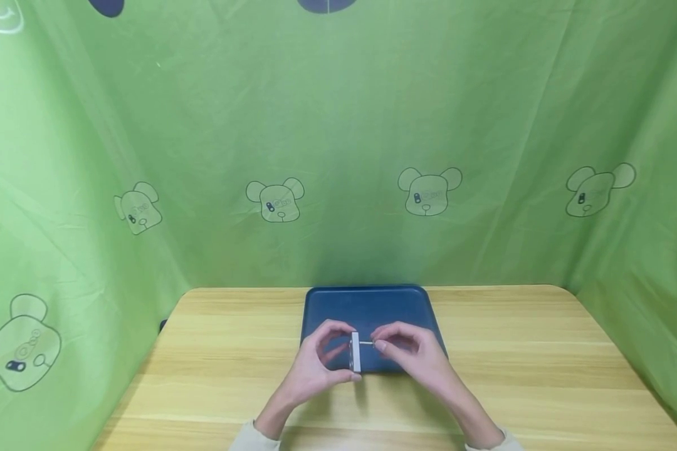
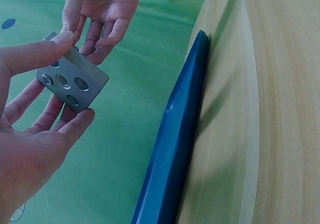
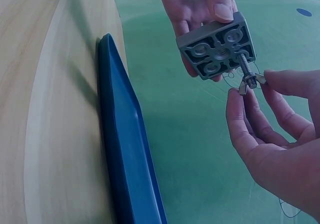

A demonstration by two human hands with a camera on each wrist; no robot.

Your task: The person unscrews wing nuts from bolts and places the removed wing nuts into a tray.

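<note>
My left hand grips a grey square metal block by its edges, thumb on one edge and fingers on the opposite one. Several round holes open on its smooth face; a bolt head sits in one corner hole. From the ribbed back face, in the right wrist view, the bolt's threaded shank sticks out. A wing nut is on the shank near its free end, apart from the block. My right hand pinches the wing nut between thumb and fingers. Both hands are raised above the tray's near edge.
A blue tray lies on the wooden table, toward its back edge. Green cloth printed with bear heads hangs behind the table and at both sides.
</note>
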